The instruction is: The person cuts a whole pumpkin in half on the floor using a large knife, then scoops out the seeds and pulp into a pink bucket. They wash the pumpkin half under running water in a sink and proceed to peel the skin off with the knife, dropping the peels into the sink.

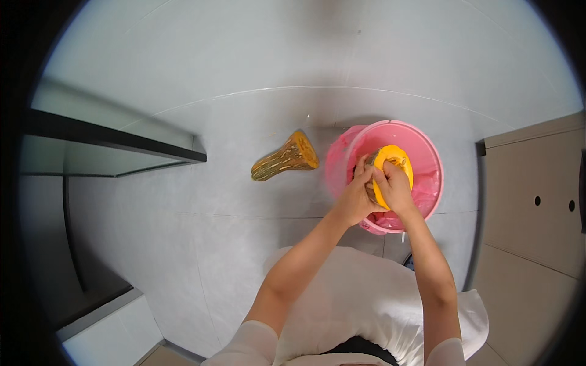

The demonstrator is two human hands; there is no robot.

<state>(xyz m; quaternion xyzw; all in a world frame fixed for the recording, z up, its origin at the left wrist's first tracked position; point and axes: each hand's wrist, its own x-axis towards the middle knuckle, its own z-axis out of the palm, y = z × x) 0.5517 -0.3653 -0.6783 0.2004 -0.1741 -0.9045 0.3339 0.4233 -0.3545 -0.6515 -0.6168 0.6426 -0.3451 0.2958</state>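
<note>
Over a pink bin [440, 183] with a pink plastic liner [339, 158], I hold a cut piece of pumpkin [381, 194], its yellow flesh and seedy hollow facing right. My left hand [359, 194] is wrapped around the rind from the left. My right hand [397, 187] is pressed to the cut face, its fingers reaching into the hollow, where the fingertips are partly hidden. On the floor left of the bin lies the long neck piece of a pumpkin [281, 160], mottled green and brown, its orange cut face towards the bin.
Grey tiles [229, 192] make up the floor. A dark-framed glass panel [119, 137] juts in from the left. Beige cabinets [526, 183] with round dark holes stand on the right. A white low block [114, 329] is at lower left. Small scraps lie near the neck piece.
</note>
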